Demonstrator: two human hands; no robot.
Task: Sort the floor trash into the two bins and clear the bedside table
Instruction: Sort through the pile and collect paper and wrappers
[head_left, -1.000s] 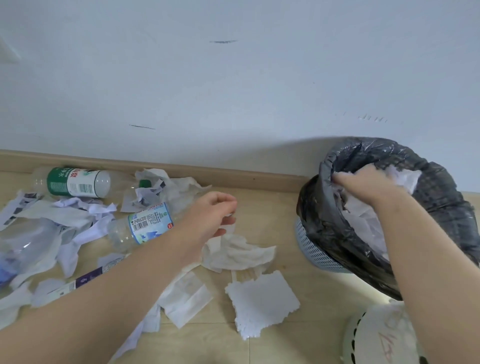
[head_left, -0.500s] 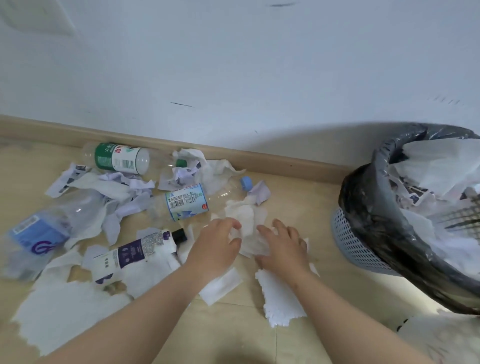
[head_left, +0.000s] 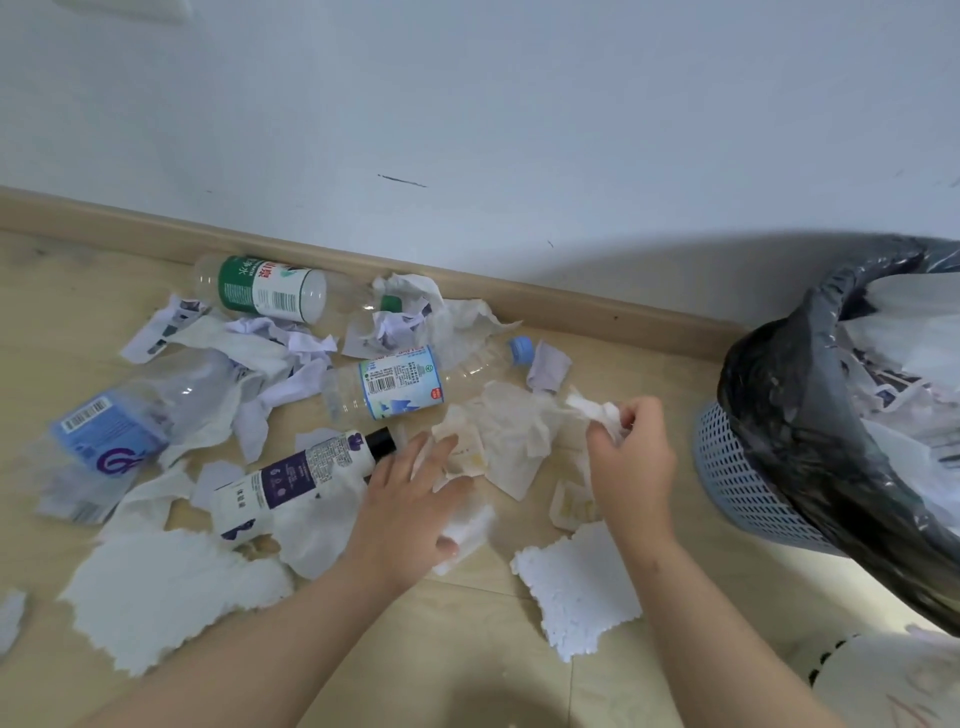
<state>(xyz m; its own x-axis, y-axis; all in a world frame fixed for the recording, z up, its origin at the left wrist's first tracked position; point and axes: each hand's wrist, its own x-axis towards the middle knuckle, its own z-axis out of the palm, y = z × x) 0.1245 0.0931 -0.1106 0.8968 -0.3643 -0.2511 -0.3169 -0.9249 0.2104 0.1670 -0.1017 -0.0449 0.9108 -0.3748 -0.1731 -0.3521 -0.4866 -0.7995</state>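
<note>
Trash lies scattered on the wooden floor by the wall. My right hand (head_left: 631, 457) pinches a crumpled white tissue (head_left: 597, 413) just above the floor. My left hand (head_left: 415, 499) lies spread on the paper, its thumb on a folded white tissue (head_left: 470, 535). A stained wrinkled tissue (head_left: 511, 441) sits between the two hands. A blue mesh bin (head_left: 737, 478) with a black liner (head_left: 779, 405) stands tilted at the right, full of paper. Nearby lie a blue-labelled plastic bottle (head_left: 400, 384), a green-labelled bottle (head_left: 265, 288) and a purple-labelled bottle (head_left: 296, 475).
A crushed clear bottle with a blue label (head_left: 119, 426) lies at the left among torn paper scraps. Two white embossed paper towels (head_left: 166, 592) (head_left: 576, 587) lie nearest me. A white bin (head_left: 893, 680) shows at the bottom right corner. The skirting board (head_left: 597, 306) runs behind.
My right hand left the lined bin, came down to the floor and now lifts a crumpled tissue. My left hand slid toward me onto the folded tissue. The view shifted left.
</note>
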